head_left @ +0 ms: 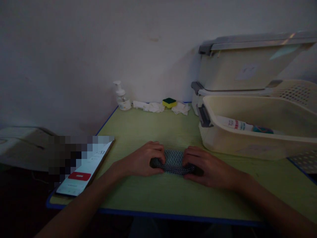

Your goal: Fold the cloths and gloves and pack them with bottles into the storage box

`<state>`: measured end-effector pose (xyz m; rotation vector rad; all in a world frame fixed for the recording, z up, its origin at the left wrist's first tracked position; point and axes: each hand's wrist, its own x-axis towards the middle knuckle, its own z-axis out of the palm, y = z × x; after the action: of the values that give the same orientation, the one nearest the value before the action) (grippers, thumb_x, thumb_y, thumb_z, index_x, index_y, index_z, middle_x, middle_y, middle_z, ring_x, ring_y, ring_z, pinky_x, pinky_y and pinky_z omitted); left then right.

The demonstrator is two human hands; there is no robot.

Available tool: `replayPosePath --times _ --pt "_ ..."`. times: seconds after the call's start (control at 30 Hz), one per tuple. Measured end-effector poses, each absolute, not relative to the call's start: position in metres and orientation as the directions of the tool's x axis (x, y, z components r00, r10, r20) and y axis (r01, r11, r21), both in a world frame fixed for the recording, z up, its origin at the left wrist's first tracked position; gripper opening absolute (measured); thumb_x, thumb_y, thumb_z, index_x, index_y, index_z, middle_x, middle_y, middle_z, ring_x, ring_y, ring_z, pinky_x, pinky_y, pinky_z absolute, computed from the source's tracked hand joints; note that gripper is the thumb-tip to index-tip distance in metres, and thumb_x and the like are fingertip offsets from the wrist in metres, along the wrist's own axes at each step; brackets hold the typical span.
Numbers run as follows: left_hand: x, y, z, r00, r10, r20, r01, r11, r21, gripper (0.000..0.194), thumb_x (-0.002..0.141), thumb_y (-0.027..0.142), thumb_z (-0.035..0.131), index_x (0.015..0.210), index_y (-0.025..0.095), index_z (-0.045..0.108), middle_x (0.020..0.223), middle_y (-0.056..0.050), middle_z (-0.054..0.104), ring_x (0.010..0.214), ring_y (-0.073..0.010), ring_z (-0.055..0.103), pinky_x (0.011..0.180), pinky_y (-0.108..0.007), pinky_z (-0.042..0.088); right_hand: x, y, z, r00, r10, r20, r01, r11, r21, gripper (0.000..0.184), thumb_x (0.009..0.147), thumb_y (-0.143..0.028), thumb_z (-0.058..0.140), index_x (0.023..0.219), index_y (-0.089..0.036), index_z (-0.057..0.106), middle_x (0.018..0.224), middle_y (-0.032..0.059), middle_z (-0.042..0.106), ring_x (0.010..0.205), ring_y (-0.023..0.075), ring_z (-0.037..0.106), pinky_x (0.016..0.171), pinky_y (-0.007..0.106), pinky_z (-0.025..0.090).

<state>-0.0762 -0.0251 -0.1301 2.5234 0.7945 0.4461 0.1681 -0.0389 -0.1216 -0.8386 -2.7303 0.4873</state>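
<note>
Low over the middle of the table [153,195] is a small folded piece of cloth [174,158], light grey-blue on top with a dark, black-and-white knit-like pattern along its near edge. My left hand [148,159] pinches its left end, thumb in front and fingers behind. At the right end my right hand [201,165] grips it the same way. Both ends are partly hidden by the fingers, and the exact kind of cloth cannot be made out.
A lit phone [84,178] lies at the left edge. Along the wall stand a pump bottle [123,100], crumpled white tissues [156,107] and a yellow-green sponge [169,103]. An open cream bin [237,145] holding a printed package sits right, before stacked lidded boxes [223,69].
</note>
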Motion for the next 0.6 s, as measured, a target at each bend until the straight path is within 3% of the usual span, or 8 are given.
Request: replayPosePath --times 0.3,0.5,0.6 --pt "-0.0725 -0.0254 -0.1292 0.786 0.604 0.13 0.452 -0.706 0.545 0.01 0.066 0.009 0.065 0.069 0.017 0.058 0.071 0.001 0.058 0.074 -0.0143 0.054 0.072 -0.026 0.04 0.1585 -0.0454 -0.1194 -0.745 0.663 0.077 0.563 0.686 -0.461 0.013 0.071 -0.008 0.064 0.076 -0.017 0.056 0.081 0.0021 0.059 0.082 0.0171 0.054 0.074 0.03 0.04" --pt "-0.0717 -0.0267 -0.1272 0.803 0.584 0.119 0.437 -0.713 0.548 0.01 0.068 0.007 0.06 0.065 0.016 0.057 0.067 0.001 0.056 0.07 -0.0127 0.053 0.07 -0.025 0.039 0.1591 -0.0458 -0.118 -0.811 0.573 0.119 0.475 0.764 -0.437 0.009 0.079 -0.008 0.057 0.078 -0.017 0.057 0.081 0.0028 0.059 0.082 0.0165 0.053 0.074 0.029 0.04" --pt "-0.0706 -0.0274 -0.125 0.811 0.578 0.096 0.445 -0.715 0.54 0.01 0.069 0.007 0.058 0.064 0.016 0.056 0.067 0.001 0.055 0.069 -0.0126 0.052 0.07 -0.024 0.039 0.1598 -0.0452 -0.1171 -0.848 0.52 0.106 0.438 0.798 -0.413 0.017 0.084 -0.008 0.048 0.073 -0.017 0.057 0.078 0.0031 0.056 0.075 0.0144 0.051 0.066 0.026 0.04"
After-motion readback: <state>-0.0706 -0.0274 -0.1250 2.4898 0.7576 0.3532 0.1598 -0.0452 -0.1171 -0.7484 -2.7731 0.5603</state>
